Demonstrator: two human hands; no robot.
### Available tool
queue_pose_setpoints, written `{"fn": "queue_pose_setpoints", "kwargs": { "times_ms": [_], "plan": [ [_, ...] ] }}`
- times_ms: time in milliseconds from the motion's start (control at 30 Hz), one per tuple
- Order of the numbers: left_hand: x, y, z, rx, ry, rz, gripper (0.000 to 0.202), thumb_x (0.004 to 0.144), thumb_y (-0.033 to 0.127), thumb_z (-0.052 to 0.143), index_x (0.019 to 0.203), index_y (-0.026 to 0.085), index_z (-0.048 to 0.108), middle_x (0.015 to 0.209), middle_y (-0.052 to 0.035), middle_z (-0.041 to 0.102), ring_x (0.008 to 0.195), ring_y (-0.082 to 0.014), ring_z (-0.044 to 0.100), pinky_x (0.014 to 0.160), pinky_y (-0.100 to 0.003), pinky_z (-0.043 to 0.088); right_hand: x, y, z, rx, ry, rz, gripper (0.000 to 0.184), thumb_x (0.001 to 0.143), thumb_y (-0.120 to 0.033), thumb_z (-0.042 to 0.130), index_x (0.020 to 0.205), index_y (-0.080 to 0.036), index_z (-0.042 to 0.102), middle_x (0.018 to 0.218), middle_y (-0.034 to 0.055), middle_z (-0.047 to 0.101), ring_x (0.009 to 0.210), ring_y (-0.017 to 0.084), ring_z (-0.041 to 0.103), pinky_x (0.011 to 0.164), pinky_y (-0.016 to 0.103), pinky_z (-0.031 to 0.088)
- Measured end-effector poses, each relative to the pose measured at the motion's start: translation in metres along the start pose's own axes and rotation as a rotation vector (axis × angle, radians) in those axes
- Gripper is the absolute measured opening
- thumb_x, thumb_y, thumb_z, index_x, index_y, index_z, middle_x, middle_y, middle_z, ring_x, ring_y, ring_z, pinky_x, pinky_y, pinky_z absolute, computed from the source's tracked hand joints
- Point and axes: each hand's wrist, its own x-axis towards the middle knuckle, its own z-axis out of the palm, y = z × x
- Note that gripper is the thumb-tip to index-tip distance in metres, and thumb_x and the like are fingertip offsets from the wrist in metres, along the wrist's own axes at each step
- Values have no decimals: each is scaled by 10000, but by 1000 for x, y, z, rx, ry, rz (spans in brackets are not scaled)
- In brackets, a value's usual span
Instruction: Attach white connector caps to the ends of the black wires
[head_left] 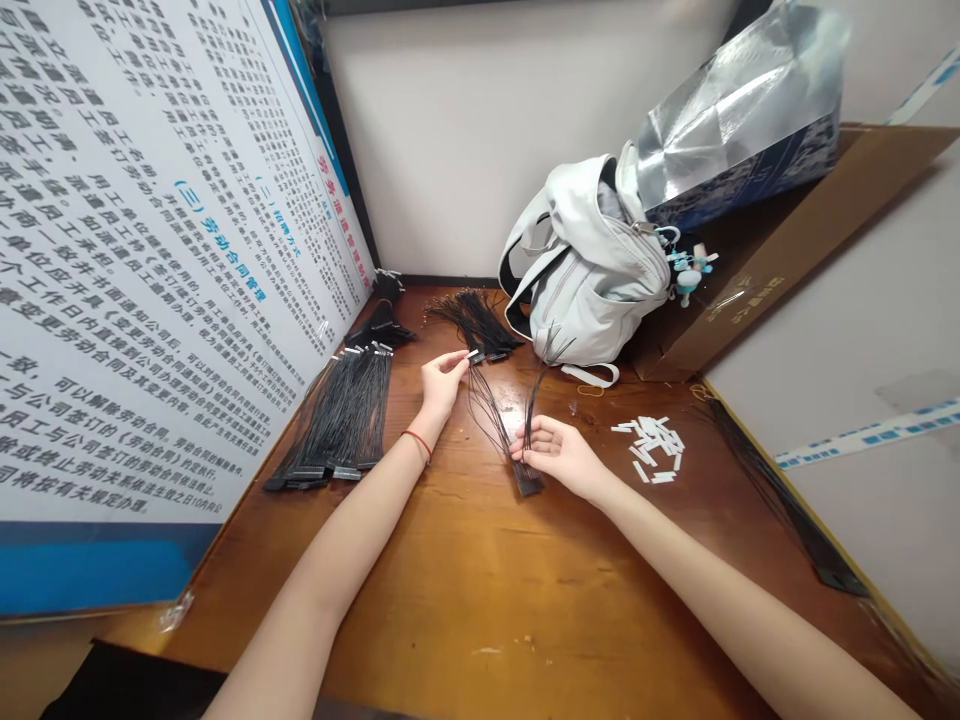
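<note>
A wooden tabletop (pixel 465 610) is bounded on the left by a large printed panel (pixel 150 260) bearing rows of characters, and at the back by a pale partition (pixel 450 130). On the right, a brown cardboard sheet (pixel 787 260) is leaned at a slant, with a clear plastic-covered package (pixel 742 110) set above it. A white backpack (pixel 592 270) is propped between the cardboard and the partition, its straps turned to the left.

A broad bundle of black cables (pixel 349 410) is laid along the left side, its white-tipped ends pointed away from the viewer. A long dark strand bundle (pixel 787 500) is stretched along the right edge. A smaller cable pile (pixel 476 318) is placed at the back, beside the backpack, and another dark cluster (pixel 384 315) is seen in the left rear corner.

At the centre, a black wire harness (pixel 528 485) is held just over the tabletop, its wires fanned upward into two groups. The wires are gripped by the right hand (pixel 559 455) just above the flat black end. By the left hand (pixel 442 385), a small white connector (pixel 472 354) is pinched between thumb and forefinger.

Loose white pieces (pixel 664 440) are scattered right of the right hand. A charm (pixel 686 280) is hung from the backpack; a thin red cord (pixel 418 447) is worn on the left wrist.
</note>
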Motion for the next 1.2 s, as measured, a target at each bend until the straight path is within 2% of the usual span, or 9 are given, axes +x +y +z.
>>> {"fn": "queue_pose_setpoints", "kwargs": {
  "times_ms": [133, 267, 400, 533, 700, 867, 1000, 1200],
  "plan": [
    [-1, 1, 1, 0, -18, 4, 175, 611, 173, 694, 780, 127, 691, 807, -80, 697, 750, -168, 634, 775, -344, 506, 28, 5, 4, 118, 67, -26, 314, 552, -240, 764, 801, -176, 584, 775, 45, 684, 731, 172, 662, 735, 317, 544],
    [-1, 1, 1, -10, -30, 6, 177, 606, 177, 697, 774, 123, 688, 818, -85, 696, 754, -171, 635, 775, -347, 506, 69, 7, 9, 288, 134, -60, 373, 485, -253, 813, 775, -179, 590, 762, 33, 685, 717, 161, 660, 725, 293, 544],
    [-1, 0, 1, -19, -54, 43, 179, 598, 184, 700, 767, 125, 686, 807, -81, 696, 746, -165, 634, 784, -339, 500, 110, 4, 13, 377, 170, -103, 334, 517, -253, 819, 744, -183, 584, 726, 23, 678, 685, 148, 655, 722, 285, 548],
    [0, -1, 1, -19, -83, 57, 186, 604, 196, 693, 775, 122, 685, 801, -81, 695, 745, -163, 635, 793, -333, 496, 134, 2, 15, 440, 182, -86, 277, 542, -198, 807, 721, -176, 598, 696, 13, 664, 652, 126, 644, 695, 247, 544],
    [0, 0, 1, -17, -86, 52, 196, 594, 206, 696, 770, 120, 684, 791, -81, 696, 722, -159, 631, 757, -318, 503, 142, 3, 16, 522, 176, -106, 293, 510, -204, 827, 710, -170, 616, 690, -8, 650, 634, 96, 626, 649, 191, 531],
    [0, -1, 1, -4, -91, 57, 208, 590, 221, 702, 770, 118, 684, 796, -82, 697, 728, -163, 632, 760, -324, 503, 140, 5, 16, 521, 198, -130, 386, 438, -234, 856, 718, -172, 598, 687, -10, 643, 638, 103, 619, 649, 197, 521],
    [0, -2, 1, -30, -69, 62, 207, 582, 222, 711, 760, 122, 683, 788, -76, 696, 730, -162, 631, 778, -331, 498, 138, 7, 18, 385, 271, -216, 401, 449, -308, 839, 730, -173, 587, 675, -15, 632, 611, 106, 600, 630, 217, 502],
    [1, -3, 1, -50, -64, 41, 223, 575, 231, 722, 765, 121, 684, 795, -79, 696, 729, -166, 633, 766, -332, 501, 135, 8, 21, 194, 316, -291, 387, 473, -353, 813, 720, -168, 580, 695, -4, 622, 671, 131, 596, 710, 270, 489]
  ]
}}
